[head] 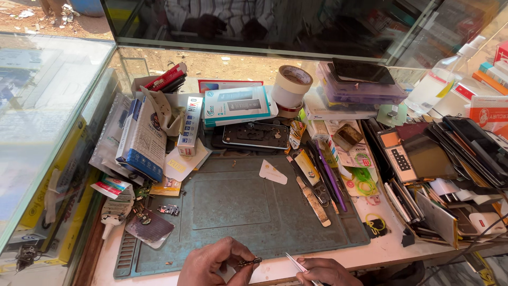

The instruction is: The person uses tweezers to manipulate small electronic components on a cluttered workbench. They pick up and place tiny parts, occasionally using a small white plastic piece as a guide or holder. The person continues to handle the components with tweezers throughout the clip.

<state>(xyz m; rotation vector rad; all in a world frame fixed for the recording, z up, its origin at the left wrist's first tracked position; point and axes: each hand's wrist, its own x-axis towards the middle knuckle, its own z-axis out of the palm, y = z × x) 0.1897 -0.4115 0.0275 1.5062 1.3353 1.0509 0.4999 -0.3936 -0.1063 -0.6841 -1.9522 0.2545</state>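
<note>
Head view: left hand (211, 262) pinching a small dark part (249, 261) at the near edge of the green work mat (233, 206), right hand (325, 271) gripping tweezers (294, 261) just beside it. Mid-repair, apparently; next move calls for steady tips. Phone (256, 135), tape roll (290, 86) beyond.

Not much of the person shows from where I'm standing, just two bare hands at the bottom edge: the left hand (211, 263) and the right hand (327, 271). No gloves, rings or watch that I can spot, and no sleeve comes down to either wrist. Short fingernails, knuckles creased, and that's all there is to see.
</note>
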